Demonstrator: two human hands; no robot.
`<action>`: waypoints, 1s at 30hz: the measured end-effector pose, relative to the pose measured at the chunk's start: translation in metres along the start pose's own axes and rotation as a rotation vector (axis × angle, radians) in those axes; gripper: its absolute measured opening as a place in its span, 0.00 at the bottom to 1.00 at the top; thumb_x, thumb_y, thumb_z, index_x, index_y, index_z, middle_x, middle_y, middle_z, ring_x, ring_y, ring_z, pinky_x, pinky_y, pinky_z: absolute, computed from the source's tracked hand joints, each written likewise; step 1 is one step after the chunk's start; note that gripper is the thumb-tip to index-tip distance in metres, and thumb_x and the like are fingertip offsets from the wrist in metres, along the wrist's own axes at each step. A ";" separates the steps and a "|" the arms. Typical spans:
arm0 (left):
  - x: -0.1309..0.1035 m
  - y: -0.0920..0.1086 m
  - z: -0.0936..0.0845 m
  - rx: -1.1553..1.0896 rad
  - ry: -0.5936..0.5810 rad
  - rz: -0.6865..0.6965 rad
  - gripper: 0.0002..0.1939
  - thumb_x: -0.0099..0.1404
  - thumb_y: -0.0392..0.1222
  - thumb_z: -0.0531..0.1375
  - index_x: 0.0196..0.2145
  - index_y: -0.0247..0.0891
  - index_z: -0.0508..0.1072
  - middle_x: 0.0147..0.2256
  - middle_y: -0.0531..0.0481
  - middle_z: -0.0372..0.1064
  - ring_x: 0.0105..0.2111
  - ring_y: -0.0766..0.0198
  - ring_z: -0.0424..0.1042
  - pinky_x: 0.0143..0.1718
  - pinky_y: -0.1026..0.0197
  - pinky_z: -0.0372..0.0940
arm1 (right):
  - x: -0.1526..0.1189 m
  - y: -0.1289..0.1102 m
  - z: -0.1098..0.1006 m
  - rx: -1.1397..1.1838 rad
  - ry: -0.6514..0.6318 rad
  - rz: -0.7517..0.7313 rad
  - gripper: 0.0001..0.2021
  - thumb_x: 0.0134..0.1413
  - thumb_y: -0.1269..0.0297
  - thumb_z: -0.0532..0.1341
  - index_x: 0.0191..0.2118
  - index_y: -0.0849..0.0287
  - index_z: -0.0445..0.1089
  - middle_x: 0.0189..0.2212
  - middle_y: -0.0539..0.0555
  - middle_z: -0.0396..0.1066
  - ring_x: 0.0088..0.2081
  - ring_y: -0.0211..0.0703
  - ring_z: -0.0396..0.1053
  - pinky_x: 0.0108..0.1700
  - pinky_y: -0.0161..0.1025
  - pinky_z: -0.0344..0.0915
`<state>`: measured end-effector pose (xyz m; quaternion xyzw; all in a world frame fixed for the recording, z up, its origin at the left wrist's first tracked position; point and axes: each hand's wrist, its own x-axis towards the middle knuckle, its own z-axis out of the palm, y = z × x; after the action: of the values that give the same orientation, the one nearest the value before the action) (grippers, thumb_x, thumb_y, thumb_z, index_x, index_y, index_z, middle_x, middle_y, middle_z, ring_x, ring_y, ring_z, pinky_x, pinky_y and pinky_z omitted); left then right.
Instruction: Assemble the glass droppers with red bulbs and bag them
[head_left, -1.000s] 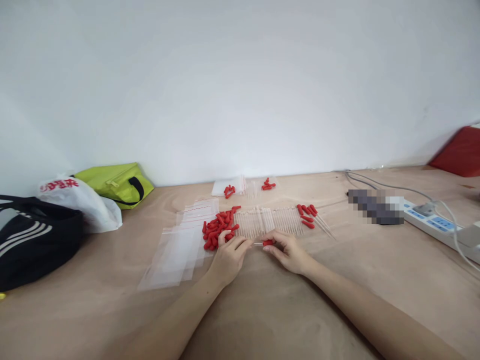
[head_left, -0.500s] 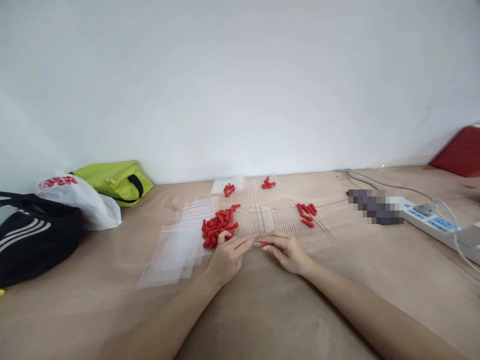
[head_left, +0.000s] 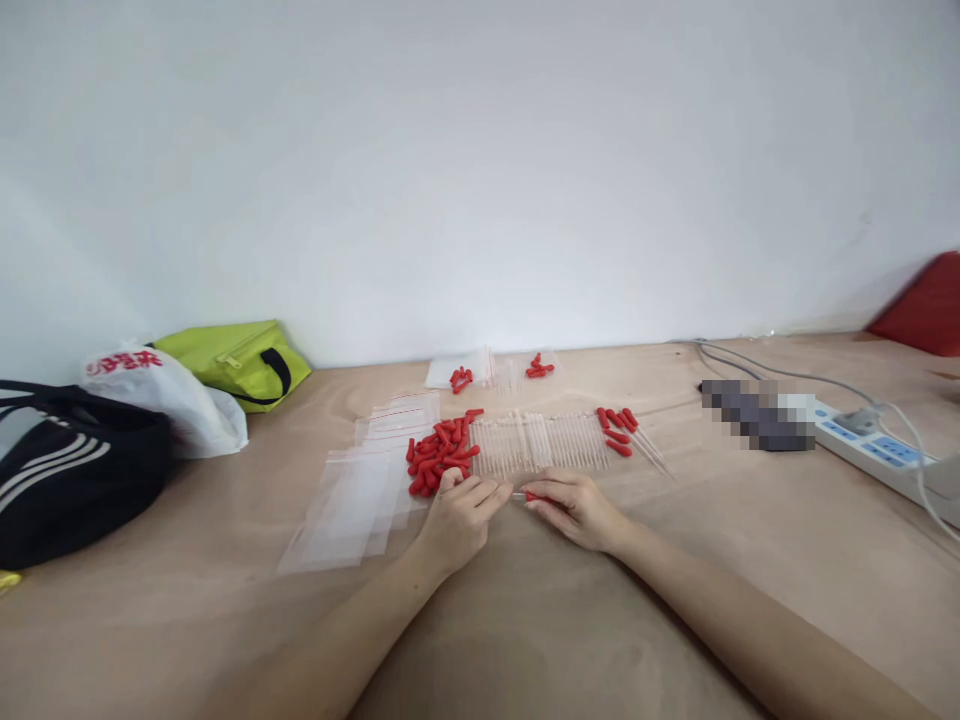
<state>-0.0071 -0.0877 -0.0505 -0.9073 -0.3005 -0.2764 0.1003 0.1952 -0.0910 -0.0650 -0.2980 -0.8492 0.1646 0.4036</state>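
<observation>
My left hand (head_left: 463, 515) is closed, its fingertips pinching a thin clear dropper tube (head_left: 518, 495); most of the tube is hidden. In my right hand (head_left: 576, 510), thumb and fingers grip a red rubber dropper bulb (head_left: 532, 497) that meets the tube's end. How far the tube goes into the bulb I cannot tell. Just beyond both hands lies a row of clear dropper tubes (head_left: 540, 442). A pile of red bulbs (head_left: 442, 450) is heaped beside my left hand. To the right of the row are several red bulbs (head_left: 615, 420), some with tubes attached.
Clear zip bags (head_left: 345, 510) lie overlapping at the left. Near the wall are small bags (head_left: 450, 368) with red bulbs and tubes. A black bag (head_left: 90, 480), a white plastic bag (head_left: 202, 415) and a lime pouch (head_left: 240, 350) stand left; a power strip (head_left: 862, 440) with cables lies right.
My hands remain close together over the same spot. The right fingers have shifted slightly, and more of the red bulb and the tube end shows between the hands.
</observation>
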 end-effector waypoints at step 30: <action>0.001 -0.003 -0.006 -0.050 0.060 -0.145 0.11 0.65 0.38 0.49 0.34 0.37 0.71 0.24 0.52 0.71 0.27 0.65 0.65 0.36 0.56 0.48 | 0.007 0.008 -0.015 0.191 0.062 0.280 0.11 0.49 0.59 0.59 0.37 0.58 0.68 0.26 0.52 0.69 0.30 0.38 0.66 0.34 0.38 0.62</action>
<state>-0.0111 -0.0865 -0.0451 -0.8768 -0.3553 -0.3173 0.0661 0.2063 -0.0795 -0.0558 -0.3787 -0.7670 0.2902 0.4291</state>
